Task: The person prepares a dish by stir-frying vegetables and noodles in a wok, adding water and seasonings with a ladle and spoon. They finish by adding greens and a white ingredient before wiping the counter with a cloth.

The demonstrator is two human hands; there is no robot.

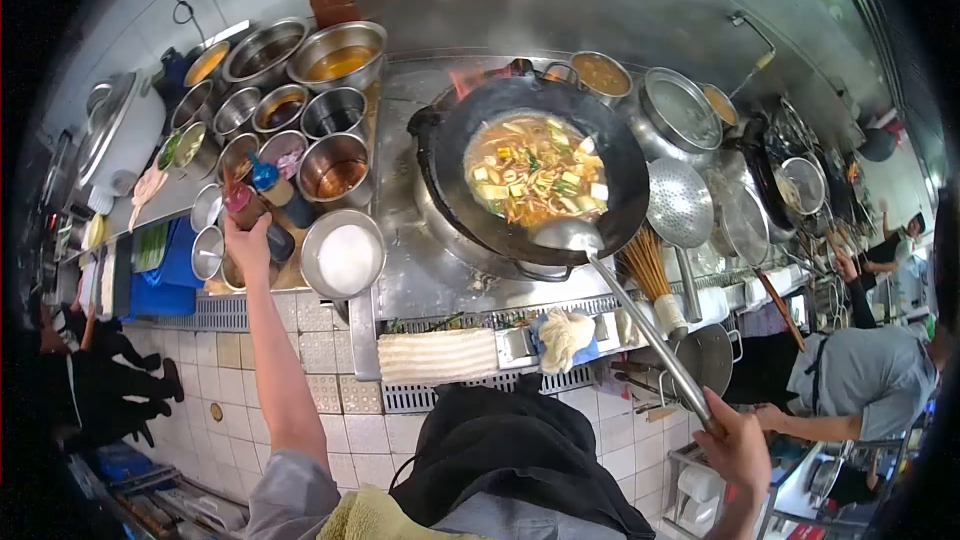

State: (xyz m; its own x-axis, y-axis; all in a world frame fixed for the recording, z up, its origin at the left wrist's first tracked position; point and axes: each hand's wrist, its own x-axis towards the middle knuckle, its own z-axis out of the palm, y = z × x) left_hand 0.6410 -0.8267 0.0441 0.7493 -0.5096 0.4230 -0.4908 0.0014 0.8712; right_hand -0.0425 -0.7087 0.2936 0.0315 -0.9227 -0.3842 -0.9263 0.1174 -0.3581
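My right hand (738,448) is closed round the long handle of a ladle (568,234). The ladle's bowl rests at the near rim of a black wok (615,175). In the wok, a reddish broth holds pale cubes, greens and thin strips (535,168). Off to the left, my left hand (250,248) is wrapped round a red-topped squeeze bottle (240,202), partly hidden by the fingers. Touching or close beside it stands a blue-topped bottle (268,178). To the right of these is a metal bowl of white granules (350,253).
Several metal bowls of sauces (342,52) crowd the left counter. Flames (470,80) show behind the wok. Right of it lie a perforated skimmer (680,202) and a bamboo brush (650,270). A striped towel (437,355) lies along the front edge. A co-worker (865,380) stands at right.
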